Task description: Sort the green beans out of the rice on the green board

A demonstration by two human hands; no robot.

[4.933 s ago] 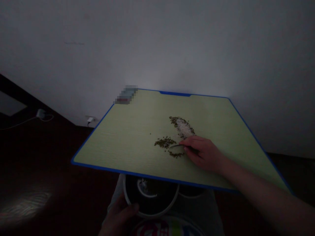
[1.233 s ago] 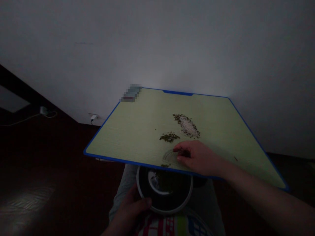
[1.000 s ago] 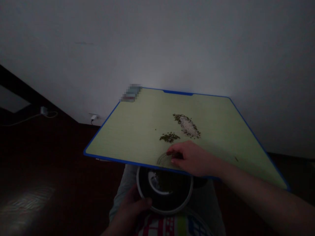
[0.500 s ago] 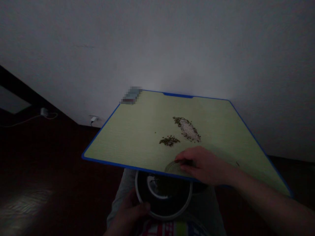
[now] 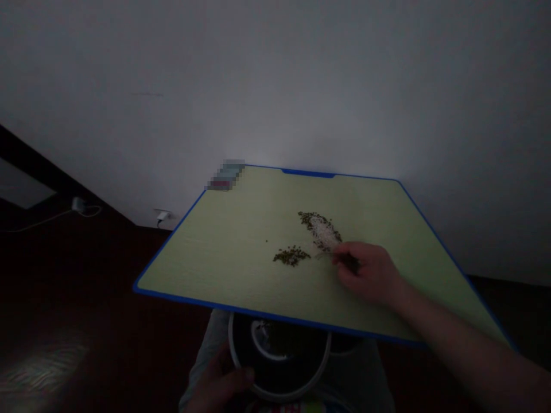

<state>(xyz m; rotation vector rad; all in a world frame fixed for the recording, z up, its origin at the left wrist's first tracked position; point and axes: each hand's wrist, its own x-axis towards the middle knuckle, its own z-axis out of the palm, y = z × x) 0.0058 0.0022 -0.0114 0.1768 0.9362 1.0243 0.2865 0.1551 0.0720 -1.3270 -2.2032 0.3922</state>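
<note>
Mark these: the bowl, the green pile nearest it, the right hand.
Bowl (image 5: 287, 377), head view: bare inner wall, near side.
Green pile (image 5: 291, 256), head view: its middle.
Right hand (image 5: 372, 268), head view: back of the hand.

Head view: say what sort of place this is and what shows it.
Probably a dim room in a home: a blue-edged table bearing loose grains stands by a plain wall, and a white plug sits low on that wall.

Dim grey wall (image 5: 275, 80), dark floor (image 5: 112, 298)
</note>
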